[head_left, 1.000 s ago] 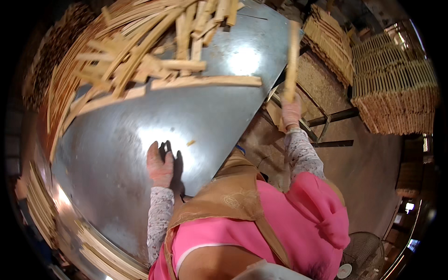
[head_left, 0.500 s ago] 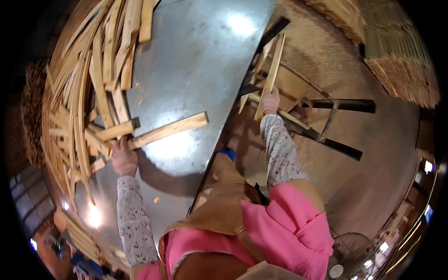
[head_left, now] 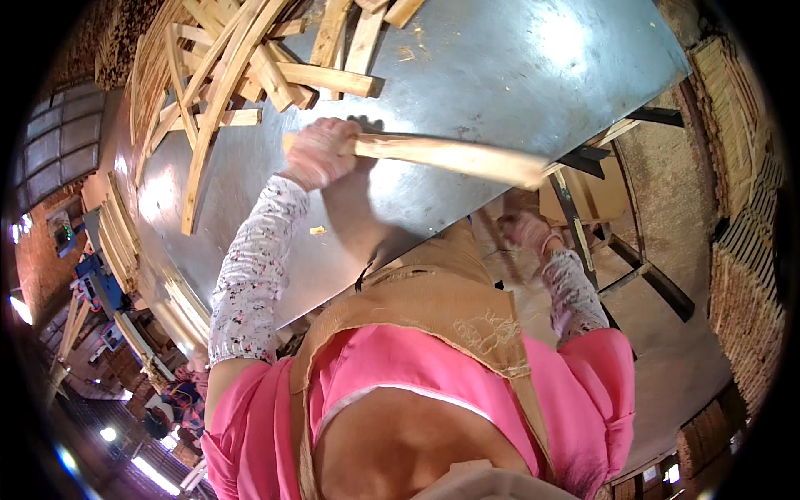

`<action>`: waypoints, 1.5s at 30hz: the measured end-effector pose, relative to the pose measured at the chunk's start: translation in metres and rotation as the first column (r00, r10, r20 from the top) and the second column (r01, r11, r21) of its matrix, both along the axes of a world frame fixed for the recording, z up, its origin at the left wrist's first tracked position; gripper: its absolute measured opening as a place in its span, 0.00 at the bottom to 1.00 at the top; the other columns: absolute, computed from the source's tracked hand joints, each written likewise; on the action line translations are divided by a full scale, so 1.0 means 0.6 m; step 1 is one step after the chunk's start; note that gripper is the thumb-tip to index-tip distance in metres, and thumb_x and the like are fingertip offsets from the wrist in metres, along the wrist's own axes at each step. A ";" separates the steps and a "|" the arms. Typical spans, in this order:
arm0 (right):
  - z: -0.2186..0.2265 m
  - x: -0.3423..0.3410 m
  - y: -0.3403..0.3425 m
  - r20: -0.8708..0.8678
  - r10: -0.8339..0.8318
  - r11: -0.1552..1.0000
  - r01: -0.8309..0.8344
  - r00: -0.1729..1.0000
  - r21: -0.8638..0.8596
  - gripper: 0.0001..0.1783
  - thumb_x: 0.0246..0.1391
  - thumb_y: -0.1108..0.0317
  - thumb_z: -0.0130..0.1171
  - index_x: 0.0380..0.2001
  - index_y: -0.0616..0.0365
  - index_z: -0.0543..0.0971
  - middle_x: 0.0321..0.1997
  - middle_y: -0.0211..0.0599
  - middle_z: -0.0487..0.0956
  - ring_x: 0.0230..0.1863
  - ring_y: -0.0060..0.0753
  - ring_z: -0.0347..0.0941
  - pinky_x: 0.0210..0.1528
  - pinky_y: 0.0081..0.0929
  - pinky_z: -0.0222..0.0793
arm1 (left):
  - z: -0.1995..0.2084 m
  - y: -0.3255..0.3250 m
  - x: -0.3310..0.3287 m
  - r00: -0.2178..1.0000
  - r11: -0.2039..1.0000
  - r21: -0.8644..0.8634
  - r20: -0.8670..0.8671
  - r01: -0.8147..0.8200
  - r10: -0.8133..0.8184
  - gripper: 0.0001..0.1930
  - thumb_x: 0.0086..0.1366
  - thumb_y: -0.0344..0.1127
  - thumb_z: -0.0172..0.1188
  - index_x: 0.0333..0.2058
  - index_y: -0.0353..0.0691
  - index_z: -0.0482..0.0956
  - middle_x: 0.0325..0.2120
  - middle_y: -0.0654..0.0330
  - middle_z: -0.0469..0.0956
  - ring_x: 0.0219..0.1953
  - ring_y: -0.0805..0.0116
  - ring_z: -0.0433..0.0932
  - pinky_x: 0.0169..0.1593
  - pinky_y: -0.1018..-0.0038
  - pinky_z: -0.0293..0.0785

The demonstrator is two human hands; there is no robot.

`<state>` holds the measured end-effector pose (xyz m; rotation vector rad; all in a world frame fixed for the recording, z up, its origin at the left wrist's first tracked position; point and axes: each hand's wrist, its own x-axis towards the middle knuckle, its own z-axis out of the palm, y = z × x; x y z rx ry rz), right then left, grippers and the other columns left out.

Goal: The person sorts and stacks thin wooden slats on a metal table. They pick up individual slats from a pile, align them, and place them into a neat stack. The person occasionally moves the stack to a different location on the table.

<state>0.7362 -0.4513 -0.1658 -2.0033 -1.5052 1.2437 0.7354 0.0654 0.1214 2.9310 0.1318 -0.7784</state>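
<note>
Head view: a wooden slat [head_left: 450,157], lying on the tabletop [head_left: 517,75] half a second earlier, is now being gripped by the closed left hand [head_left: 321,150]; the right hand [head_left: 525,229] is hanging empty, loosely curled, below the slat's far end.

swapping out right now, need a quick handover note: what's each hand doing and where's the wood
Left hand: shut around one end of a long wood strip, held across the metal table.
Right hand: low beside the table edge, blurred; grip unclear.
Wood pile: loose strips heaped at the table's far left.
Done: one strip is out of the pile and in hand.
Left: the heap is unsorted.
</note>
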 end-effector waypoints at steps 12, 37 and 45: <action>0.432 -0.106 0.616 -0.562 -0.494 0.688 0.693 0.664 0.215 0.24 0.71 0.62 0.62 0.64 0.60 0.77 0.53 0.36 0.84 0.53 0.28 0.77 0.58 0.30 0.74 | 0.032 0.036 -0.093 0.210 -0.163 -0.902 -0.263 -0.400 0.942 0.27 0.66 0.41 0.71 0.57 0.29 0.79 0.42 0.55 0.84 0.40 0.67 0.80 0.50 0.71 0.79; 0.468 -0.116 0.989 -0.490 -0.377 0.912 0.406 0.786 -0.051 0.22 0.68 0.62 0.62 0.59 0.63 0.80 0.42 0.39 0.84 0.42 0.27 0.78 0.48 0.31 0.77 | -0.070 0.435 -0.300 -0.136 -0.625 -0.778 -0.627 0.061 0.767 0.25 0.74 0.50 0.63 0.55 0.31 0.83 0.40 0.53 0.87 0.38 0.63 0.86 0.45 0.66 0.83; 0.566 0.270 1.285 0.714 -0.012 0.744 -0.471 0.700 0.474 0.17 0.66 0.75 0.56 0.55 0.58 0.85 0.52 0.52 0.87 0.55 0.57 0.84 0.58 0.45 0.81 | -0.133 0.579 -0.525 -0.045 0.308 -0.388 0.682 -0.868 0.730 0.37 0.65 0.49 0.69 0.67 0.32 0.74 0.63 0.38 0.76 0.66 0.43 0.75 0.71 0.56 0.67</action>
